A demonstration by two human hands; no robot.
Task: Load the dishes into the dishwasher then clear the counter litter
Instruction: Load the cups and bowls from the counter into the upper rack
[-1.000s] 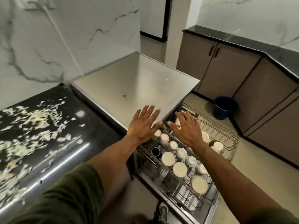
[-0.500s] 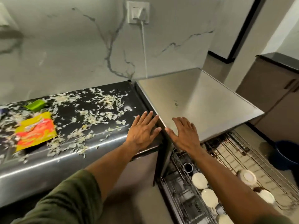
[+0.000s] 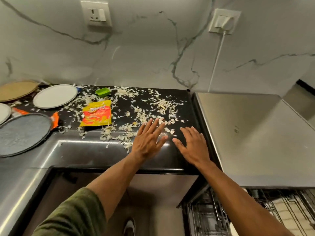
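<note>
Both grips, left hand [image 3: 148,140] and right hand [image 3: 193,145], spread flat over littered counter [image 3: 95,150].

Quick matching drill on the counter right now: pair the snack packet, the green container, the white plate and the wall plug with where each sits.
Things:
1. snack packet
2. green container
3. white plate
4. wall plug

Places:
A. at the back of the counter, by the wall
B. above the steel top
C. counter middle, among the scraps
D. left of the green container

Pairs: 1-C, 2-A, 3-D, 4-B
</note>
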